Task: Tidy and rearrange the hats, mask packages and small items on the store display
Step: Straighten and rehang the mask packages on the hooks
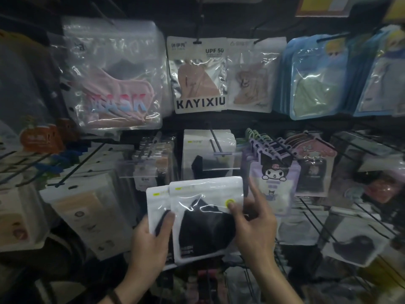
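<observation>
2 white mask packs sit low in the centre of the frame, fanned one over the other; the left hand (151, 240) grips the rear pack (157, 202), thumb curled across its face; the right hand (254, 224) pinches the front pack (206, 218) by its right edge, forefinger raised; likely squaring them for the hook (215, 141) just above, where a matching pack (208, 154) hangs.

The package (207, 187) is white, its mask (206, 229) black, the cartoon pack (274, 183) purple.

A shop: packaged masks (200, 74) (many kinds) hang on hooks (215, 141).
</observation>
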A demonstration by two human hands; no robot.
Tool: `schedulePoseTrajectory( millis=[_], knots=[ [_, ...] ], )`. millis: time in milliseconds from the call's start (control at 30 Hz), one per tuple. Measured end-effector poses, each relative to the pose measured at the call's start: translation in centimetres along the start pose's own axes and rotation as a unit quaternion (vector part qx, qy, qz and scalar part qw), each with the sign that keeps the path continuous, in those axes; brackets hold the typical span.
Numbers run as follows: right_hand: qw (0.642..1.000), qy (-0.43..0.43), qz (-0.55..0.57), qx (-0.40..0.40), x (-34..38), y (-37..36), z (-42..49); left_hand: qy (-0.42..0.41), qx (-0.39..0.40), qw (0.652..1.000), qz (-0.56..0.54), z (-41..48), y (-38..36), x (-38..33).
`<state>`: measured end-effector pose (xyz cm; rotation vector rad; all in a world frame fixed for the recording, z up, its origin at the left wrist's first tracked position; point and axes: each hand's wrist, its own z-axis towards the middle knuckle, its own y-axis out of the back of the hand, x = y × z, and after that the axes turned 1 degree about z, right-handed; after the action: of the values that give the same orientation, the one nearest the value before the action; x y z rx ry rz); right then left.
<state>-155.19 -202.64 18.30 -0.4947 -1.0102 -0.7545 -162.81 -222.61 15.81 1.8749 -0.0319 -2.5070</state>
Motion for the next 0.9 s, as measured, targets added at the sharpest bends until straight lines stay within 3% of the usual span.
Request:
schedulePoseTrajectory(
  millis=[367, 567, 900],
  knots=[
    [0.989, 0.139, -0.021, -0.044, -1.1, 0.1, 2.0, -0.013, -0.029, 0.998, 0.05, -0.6, 3.5, -0.3],
    [0.984, 0.153, -0.077, -0.051, -1.0, -0.5, 3.4, -0.039, -0.128, 0.985, 0.11, -1.0, 4.4, -0.2],
    [0.976, 0.163, -0.138, -0.048, -1.4, -1.0, 3.9, -0.025, -0.185, 0.982, 0.011, -2.5, 5.6, -1.2]
  ],
)
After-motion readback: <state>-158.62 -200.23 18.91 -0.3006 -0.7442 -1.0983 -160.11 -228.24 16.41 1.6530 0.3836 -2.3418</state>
